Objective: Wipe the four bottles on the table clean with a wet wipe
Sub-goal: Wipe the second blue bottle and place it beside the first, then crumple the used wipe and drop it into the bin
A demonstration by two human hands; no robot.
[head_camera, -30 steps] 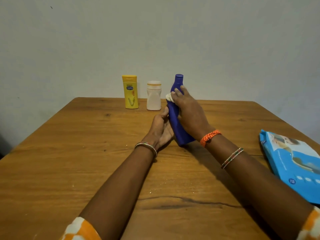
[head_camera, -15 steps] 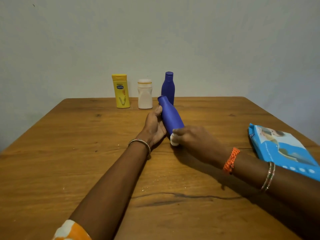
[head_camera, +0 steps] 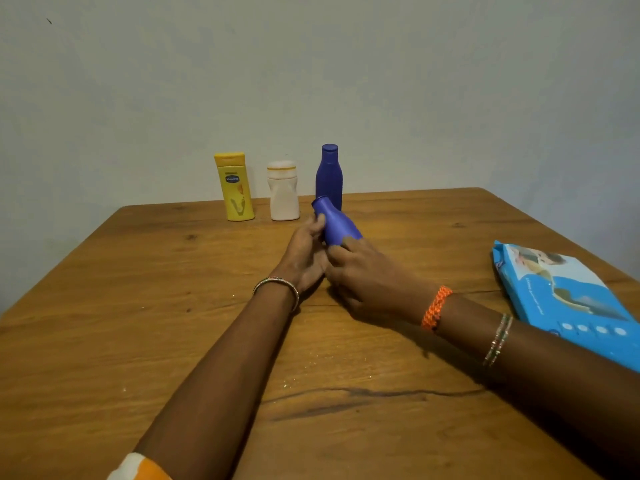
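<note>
I hold a small blue bottle (head_camera: pixel 336 226) tilted low over the wooden table (head_camera: pixel 131 306), its cap end pointing away and to the left. My left hand (head_camera: pixel 304 258) grips its left side. My right hand (head_camera: pixel 367 278) curls over its lower end, and the wet wipe is hidden under those fingers. At the table's far edge stand three bottles in a row: a yellow bottle (head_camera: pixel 235 187), a white bottle (head_camera: pixel 283 192) and a taller blue bottle (head_camera: pixel 329 174).
A blue pack of wet wipes (head_camera: pixel 568 296) lies flat near the table's right edge. A pale wall rises just behind the row of bottles. A dark crack runs across the wood near me.
The held bottle went from upright to tilted. My right hand slid from its neck down to its base, then up over the lower body, covering the wipe that showed before.
</note>
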